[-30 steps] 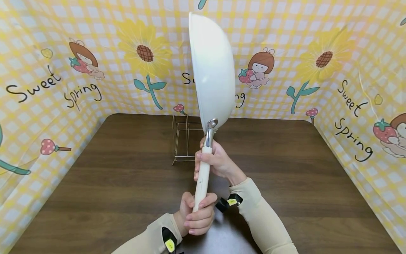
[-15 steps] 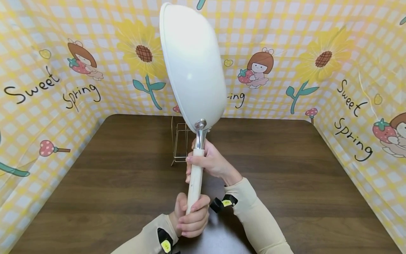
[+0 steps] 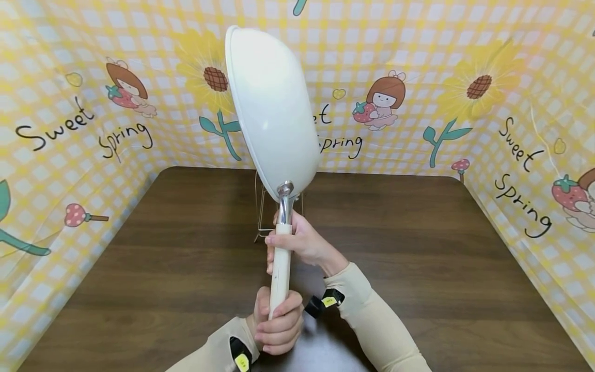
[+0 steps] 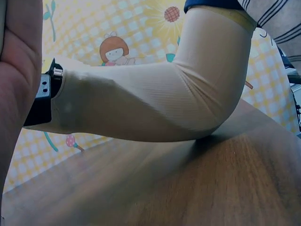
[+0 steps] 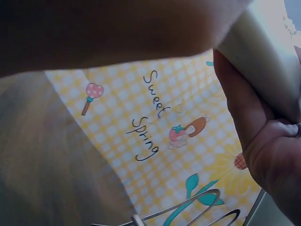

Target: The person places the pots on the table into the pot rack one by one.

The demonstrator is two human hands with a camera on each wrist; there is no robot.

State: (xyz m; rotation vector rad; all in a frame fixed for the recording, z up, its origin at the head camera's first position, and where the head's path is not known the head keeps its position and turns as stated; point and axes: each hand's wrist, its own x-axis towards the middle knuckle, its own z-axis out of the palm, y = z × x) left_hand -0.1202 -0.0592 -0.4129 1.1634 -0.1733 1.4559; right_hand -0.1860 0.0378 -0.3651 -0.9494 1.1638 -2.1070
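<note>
A white wok [image 3: 274,108] stands nearly upright in the head view, its rounded outside toward me and its rim leaning left. A silver metal neck joins it to a cream handle [image 3: 281,268]. My left hand [image 3: 280,325] grips the handle's lower end. Higher up, just below the metal neck, my right hand [image 3: 302,240] holds the same handle, its thumb across the front. Part of the handle [image 5: 263,56] and the right hand [image 5: 277,160] fill the upper right of the right wrist view. The inside of the wok is hidden.
Behind the wok, a wire rack [image 3: 260,227] stands on the brown wooden table [image 3: 395,232], mostly covered in this view. A yellow checked cloth [image 3: 409,31] walls the table at the back and sides. A sleeved forearm [image 4: 127,103] crosses the left wrist view.
The wok has moved left, its top leaning further left and its outside turned more toward me. Both hands have moved slightly left with the handle, keeping their grip.
</note>
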